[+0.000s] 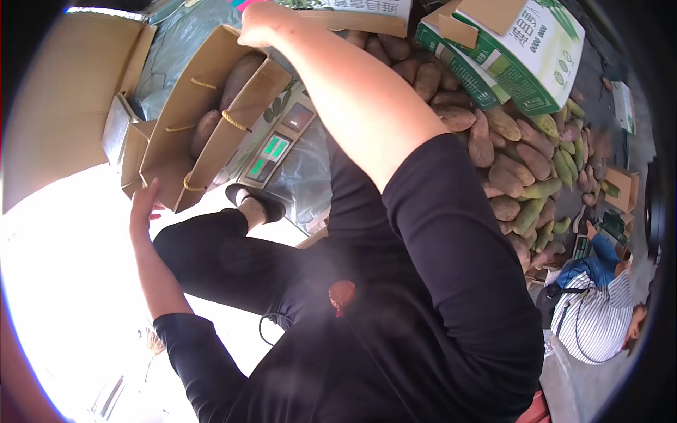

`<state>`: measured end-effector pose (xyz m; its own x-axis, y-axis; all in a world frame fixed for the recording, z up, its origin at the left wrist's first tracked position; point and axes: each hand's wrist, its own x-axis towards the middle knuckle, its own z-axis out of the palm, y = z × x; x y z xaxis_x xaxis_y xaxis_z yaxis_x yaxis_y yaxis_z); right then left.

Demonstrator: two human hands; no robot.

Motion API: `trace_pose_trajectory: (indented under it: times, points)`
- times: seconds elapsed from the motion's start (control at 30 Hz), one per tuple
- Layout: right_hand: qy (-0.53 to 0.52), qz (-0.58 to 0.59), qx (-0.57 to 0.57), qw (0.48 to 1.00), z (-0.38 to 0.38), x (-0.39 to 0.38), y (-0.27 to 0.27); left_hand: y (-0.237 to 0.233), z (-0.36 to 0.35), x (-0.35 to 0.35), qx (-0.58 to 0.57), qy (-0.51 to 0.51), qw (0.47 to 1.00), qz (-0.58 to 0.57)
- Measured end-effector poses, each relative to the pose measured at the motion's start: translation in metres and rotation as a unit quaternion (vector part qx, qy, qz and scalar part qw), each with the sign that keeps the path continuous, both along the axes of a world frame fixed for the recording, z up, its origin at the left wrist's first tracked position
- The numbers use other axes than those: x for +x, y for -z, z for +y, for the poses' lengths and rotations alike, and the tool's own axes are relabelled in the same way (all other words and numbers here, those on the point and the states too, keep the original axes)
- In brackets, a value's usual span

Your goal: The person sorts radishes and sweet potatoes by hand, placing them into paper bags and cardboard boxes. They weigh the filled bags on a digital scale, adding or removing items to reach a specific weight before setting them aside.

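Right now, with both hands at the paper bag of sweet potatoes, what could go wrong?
1. The paper bag lies tilted and wide open. If the left hand or the right hand slips, the sweet potatoes inside may roll out.
2. The bag seems to rest only partly over the scale, so it might slide off its edge.

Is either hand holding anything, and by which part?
The left hand lies open against the paper bag's lower corner. The right hand is curled at its far end; a grip cannot be told.
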<state>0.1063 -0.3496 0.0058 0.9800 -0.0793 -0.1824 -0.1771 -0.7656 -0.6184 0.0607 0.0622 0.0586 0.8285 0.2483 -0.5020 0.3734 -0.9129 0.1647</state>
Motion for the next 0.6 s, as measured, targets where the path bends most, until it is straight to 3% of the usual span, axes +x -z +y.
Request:
trace_pose_trajectory:
  times: [0.07,0.1,0.13,0.17,0.2,0.27,0.3,0.5,0.6]
  points:
    - [0.002,-0.016,-0.005,1.000,0.004,-0.002,-0.004,0.009,0.017,0.007,-0.007,0.009,1.000,-0.022]
    - [0.016,-0.042,-0.009,0.999,0.007,-0.003,0.002,0.034,0.073,0.032,-0.085,0.009,0.996,0.028]
    - [0.020,-0.030,-0.007,0.999,0.013,0.005,0.009,0.020,0.037,0.023,-0.005,0.028,1.000,0.012]
    - [0.019,-0.026,0.007,0.999,0.014,0.005,0.010,0.031,0.052,0.022,-0.145,0.069,0.986,-0.038]
    - [0.042,0.011,0.040,0.998,0.014,-0.003,-0.003,0.028,0.047,0.025,-0.163,0.027,0.986,0.012]
    - [0.063,0.033,0.062,0.996,0.016,-0.002,-0.001,0.055,0.094,0.054,-0.128,0.020,0.990,0.054]
    - [0.070,0.016,0.032,0.997,0.017,0.001,0.002,0.041,0.074,0.048,-0.033,-0.029,0.995,0.094]
    - [0.088,0.053,0.044,0.994,0.017,0.004,-0.001,0.036,0.055,0.039,-0.032,-0.038,0.995,0.089]
    - [0.072,0.060,0.036,0.995,0.018,0.002,-0.005,0.040,0.081,0.056,-0.008,-0.049,0.999,-0.005]
